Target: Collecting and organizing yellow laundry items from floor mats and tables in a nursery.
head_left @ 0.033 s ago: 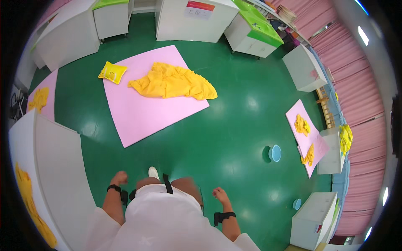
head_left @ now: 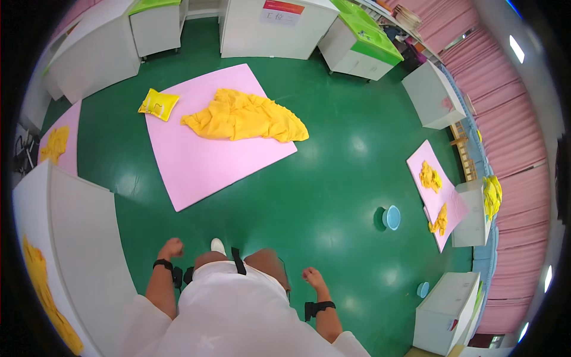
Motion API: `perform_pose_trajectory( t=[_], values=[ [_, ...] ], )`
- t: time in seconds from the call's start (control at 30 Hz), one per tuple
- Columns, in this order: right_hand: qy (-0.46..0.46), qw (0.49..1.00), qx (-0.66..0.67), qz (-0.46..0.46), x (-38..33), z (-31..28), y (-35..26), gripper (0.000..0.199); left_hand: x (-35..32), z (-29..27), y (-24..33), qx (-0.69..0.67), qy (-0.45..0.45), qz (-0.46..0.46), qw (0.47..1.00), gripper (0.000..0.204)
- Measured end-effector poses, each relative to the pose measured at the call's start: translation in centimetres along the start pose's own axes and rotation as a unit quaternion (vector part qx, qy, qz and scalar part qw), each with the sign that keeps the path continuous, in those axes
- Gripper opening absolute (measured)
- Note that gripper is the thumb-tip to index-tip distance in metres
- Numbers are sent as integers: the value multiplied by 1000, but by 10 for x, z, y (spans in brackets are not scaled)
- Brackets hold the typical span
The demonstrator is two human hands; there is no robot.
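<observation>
My left hand (head_left: pixel 172 247) hangs beside my left hip, above the green floor, its fingers curled in with nothing showing in them. On the other side my right hand (head_left: pixel 311 275) is loosely closed too and also appears bare. Neither touches anything. Ahead of me a pink mat (head_left: pixel 208 166) lies on the floor. A crumpled yellow cloth (head_left: pixel 244 116) is spread across it, its right end reaching past the mat's edge. At the mat's far left corner rests a small yellow pillow (head_left: pixel 159 105).
A white cabinet (head_left: pixel 83 226) stands close on my left, yellow cloth (head_left: pixel 44 285) on its top. To the right are a blue basin (head_left: pixel 391 218), a smaller basin (head_left: pixel 422 290) and another pink mat (head_left: pixel 420 156) with yellow cloths. White cabinets (head_left: pixel 276 35) line the far side.
My left hand has shifted slightly up and to the right. The view has moved very slightly; the mat, cloth and pillow lie as before.
</observation>
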State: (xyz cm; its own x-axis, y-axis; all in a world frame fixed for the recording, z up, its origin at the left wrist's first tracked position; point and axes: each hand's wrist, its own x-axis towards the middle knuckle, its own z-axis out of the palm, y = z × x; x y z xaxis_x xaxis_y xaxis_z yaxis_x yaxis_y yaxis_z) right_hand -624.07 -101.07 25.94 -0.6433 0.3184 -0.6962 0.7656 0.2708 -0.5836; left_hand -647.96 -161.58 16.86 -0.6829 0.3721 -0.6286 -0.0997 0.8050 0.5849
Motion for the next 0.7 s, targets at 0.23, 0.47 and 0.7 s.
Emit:
perform_pose_trajectory(
  t=[0.23,0.47,0.7],
  values=[
    [-78,985,-11,151,117,-81,-3,26,140,-100,202,-190,80,-121,971,18],
    [-84,973,-153,-151,319,-255,25,18,254,-105,299,-201,56,-127,970,19],
    [-48,951,-300,-55,451,-313,-249,20,270,-104,364,-267,80,-253,926,25]
  ],
)
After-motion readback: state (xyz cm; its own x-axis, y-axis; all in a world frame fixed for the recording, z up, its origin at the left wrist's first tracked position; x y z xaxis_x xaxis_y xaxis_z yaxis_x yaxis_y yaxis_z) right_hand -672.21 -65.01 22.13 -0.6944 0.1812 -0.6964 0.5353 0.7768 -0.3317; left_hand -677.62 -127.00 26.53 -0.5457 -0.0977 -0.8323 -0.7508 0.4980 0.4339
